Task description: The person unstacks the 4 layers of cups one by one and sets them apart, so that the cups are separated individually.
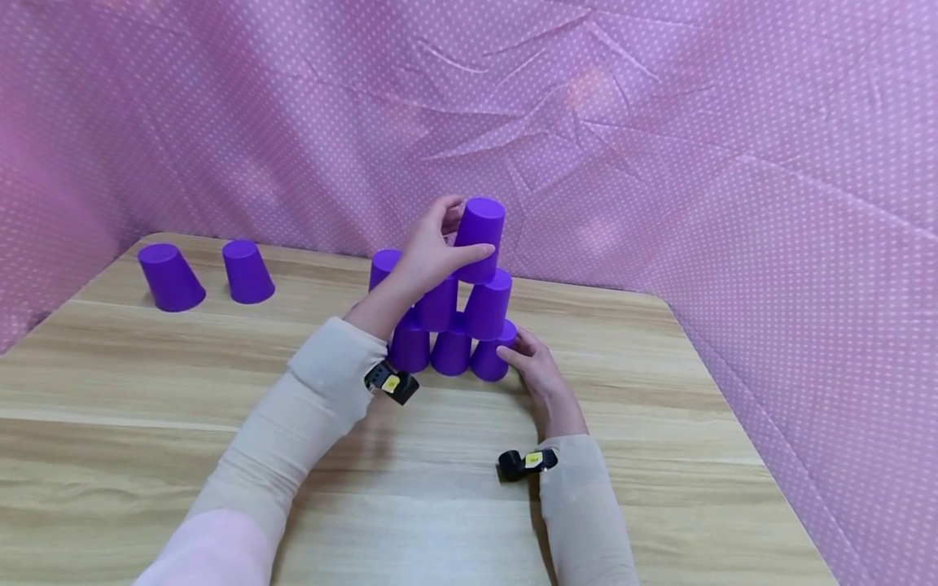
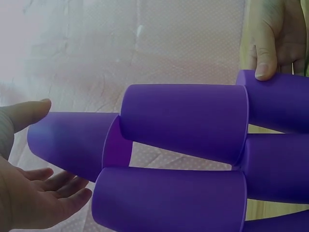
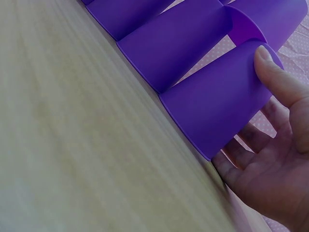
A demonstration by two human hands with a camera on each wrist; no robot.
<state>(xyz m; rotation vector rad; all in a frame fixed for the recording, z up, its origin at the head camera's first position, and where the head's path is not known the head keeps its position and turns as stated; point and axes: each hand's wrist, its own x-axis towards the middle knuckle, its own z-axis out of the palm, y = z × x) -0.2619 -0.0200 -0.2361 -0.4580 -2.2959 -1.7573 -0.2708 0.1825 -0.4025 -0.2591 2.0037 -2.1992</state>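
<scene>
Cups [image 1: 246,273] of what looks like plastic show smooth, matt walls with a faint soft sheen, backed by a creased cloth curtain [image 1: 791,203] that catches a light gloss. The worktop [image 1: 410,505] appears smooth, wood-grained and low-shine; sleeves [image 1: 308,399] are wrinkled, matt fabric, and the wrist cameras [image 1: 510,465] look like hard plastic.

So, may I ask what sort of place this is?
Probably a makeshift recording booth: pink dotted fabric hangs around the back and sides of a plain wooden table, and small black devices are worn at both wrists.
</scene>
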